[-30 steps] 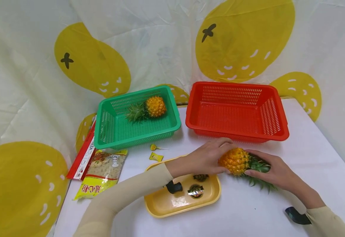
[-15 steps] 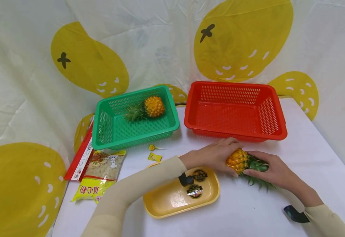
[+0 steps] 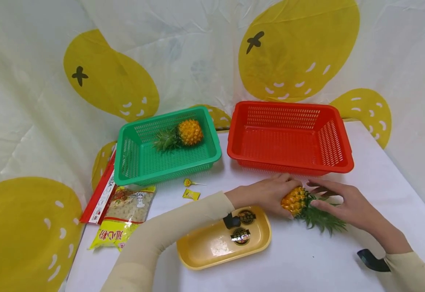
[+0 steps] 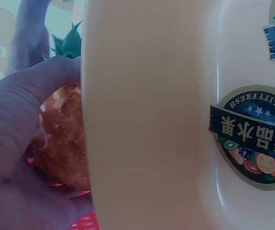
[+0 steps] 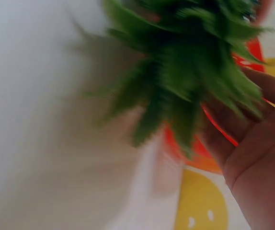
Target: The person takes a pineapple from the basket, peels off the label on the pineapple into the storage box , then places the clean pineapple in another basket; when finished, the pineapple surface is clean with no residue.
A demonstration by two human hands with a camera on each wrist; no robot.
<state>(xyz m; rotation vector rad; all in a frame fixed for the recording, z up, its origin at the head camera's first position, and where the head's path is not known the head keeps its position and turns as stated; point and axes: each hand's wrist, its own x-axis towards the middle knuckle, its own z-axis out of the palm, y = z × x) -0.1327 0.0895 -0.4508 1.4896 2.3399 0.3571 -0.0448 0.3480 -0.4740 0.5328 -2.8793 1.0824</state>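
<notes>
A small pineapple [image 3: 294, 201] lies on the white table in front of the red basket, its green leaves [image 3: 323, 219] pointing right. My left hand [image 3: 272, 195] grips its orange body from the left; in the left wrist view, thumb and fingers curl round the fruit [image 4: 63, 139], partly hidden by the tray's wall. By the crown my right hand [image 3: 349, 206] is spread, its fingers loose and not closed round the leaves. The right wrist view has the blurred leaves [image 5: 176, 76] before the open palm [image 5: 262, 158].
A red basket [image 3: 290, 164] stands behind the hands. The green basket [image 3: 168, 172] holds another pineapple [image 3: 190, 132]. Under my left forearm sits a yellow tray [image 3: 212, 257] with two stickers. A lollipop [image 3: 188, 182], a yellow sweet [image 3: 191, 194] and food packets [image 3: 124, 213] lie to the left.
My right hand has loosened from the leaves and shifted slightly right, so more of the crown shows. My left hand moved right along the pineapple's body and still grips it.
</notes>
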